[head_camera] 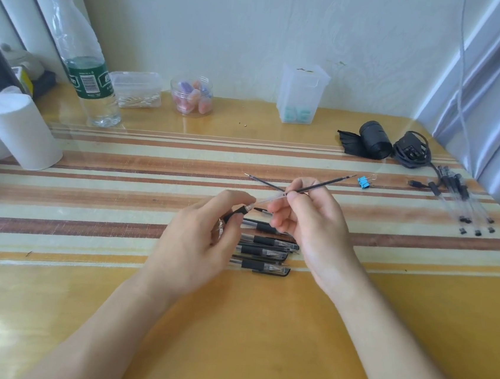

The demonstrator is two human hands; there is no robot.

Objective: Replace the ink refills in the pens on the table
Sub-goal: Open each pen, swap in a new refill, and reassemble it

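Observation:
My left hand (196, 245) grips a pen barrel (236, 214) by its black grip section, its open end pointing up and right. My right hand (310, 223) pinches a thin ink refill (326, 185) whose tip points up and right, while its clear lower end reaches down to the barrel's mouth. A second refill (262, 182) sticks out to the left from the same fingers and crosses the first. Several black-grip pens (267, 251) lie in a pile on the table under both hands.
Another group of clear pens (466, 206) lies at the right edge, beside a blue binder clip (364, 182), a black roll (374, 139) and a coiled cable (410, 150). At the back stand a water bottle (86, 58), a tissue roll (23, 131) and plastic containers (300, 96).

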